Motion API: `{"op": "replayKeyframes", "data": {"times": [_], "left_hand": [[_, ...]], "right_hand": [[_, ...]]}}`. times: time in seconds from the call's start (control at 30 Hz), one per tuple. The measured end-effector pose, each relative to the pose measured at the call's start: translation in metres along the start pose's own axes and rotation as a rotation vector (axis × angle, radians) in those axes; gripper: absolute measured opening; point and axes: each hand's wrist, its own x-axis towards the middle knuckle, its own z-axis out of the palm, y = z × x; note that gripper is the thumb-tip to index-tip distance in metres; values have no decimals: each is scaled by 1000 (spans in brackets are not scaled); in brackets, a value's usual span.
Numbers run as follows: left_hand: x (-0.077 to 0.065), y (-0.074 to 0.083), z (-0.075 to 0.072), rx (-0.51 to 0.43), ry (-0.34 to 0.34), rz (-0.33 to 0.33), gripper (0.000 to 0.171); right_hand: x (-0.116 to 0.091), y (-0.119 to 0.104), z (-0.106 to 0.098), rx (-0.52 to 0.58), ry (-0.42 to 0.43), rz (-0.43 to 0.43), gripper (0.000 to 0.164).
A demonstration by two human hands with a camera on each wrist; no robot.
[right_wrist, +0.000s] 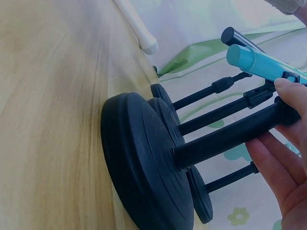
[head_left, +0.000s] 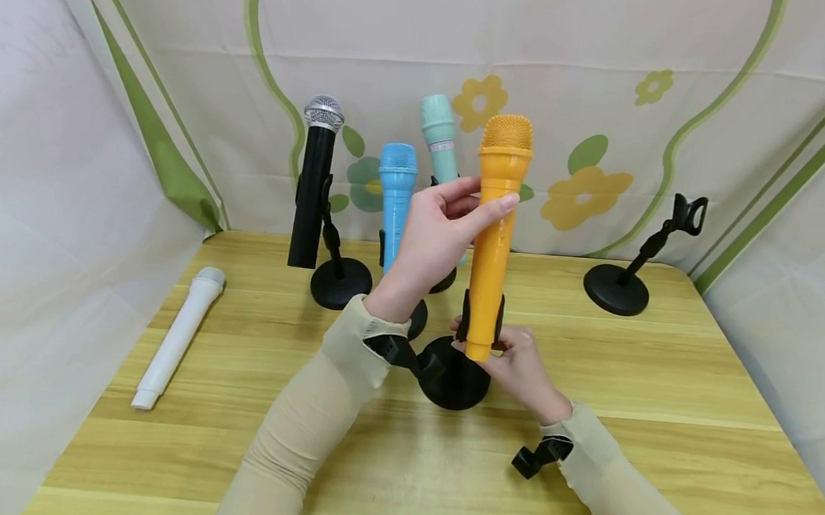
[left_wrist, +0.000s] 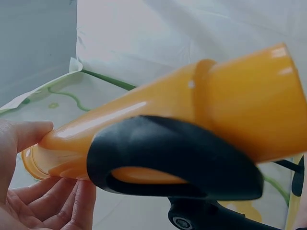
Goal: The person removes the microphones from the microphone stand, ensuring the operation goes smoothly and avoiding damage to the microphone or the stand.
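An orange microphone (head_left: pixel 496 239) stands nearly upright in the head view, its mesh head at the top. My left hand (head_left: pixel 428 227) pinches its upper body between thumb and fingers. The lower body lies in the black clip (left_wrist: pixel 158 158) of a desk stand, as the left wrist view shows. Below, my right hand (head_left: pixel 522 366) grips the upper part of that stand's post (right_wrist: pixel 225 139), just under the clip. The stand's round black base (head_left: pixel 453 382) is by the tabletop. In the right wrist view the orange microphone is out of sight.
Behind the hands, stands hold a black microphone (head_left: pixel 313 188) with a silver head, a blue one (head_left: pixel 397 182) and a mint green one (head_left: pixel 440 133). A white microphone (head_left: pixel 179 338) lies at the left on the wooden table (head_left: pixel 655 461). A bare stand (head_left: pixel 616 290) is at back right.
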Motion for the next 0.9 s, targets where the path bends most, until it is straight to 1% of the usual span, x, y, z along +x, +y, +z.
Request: {"op": "replayKeyframes", "data": {"times": [0.17, 0.47, 0.9], "left_hand": [[2, 2, 0, -2, 9, -9, 37], [5, 3, 1, -4, 12, -12, 37], [11, 5, 1, 3, 19, -19, 37]], "right_hand": [[0, -1, 0, -2, -7, 15, 39], [-1, 1, 0, 13, -17, 4, 39], [-1, 0, 0, -5, -7, 25, 37]]}}
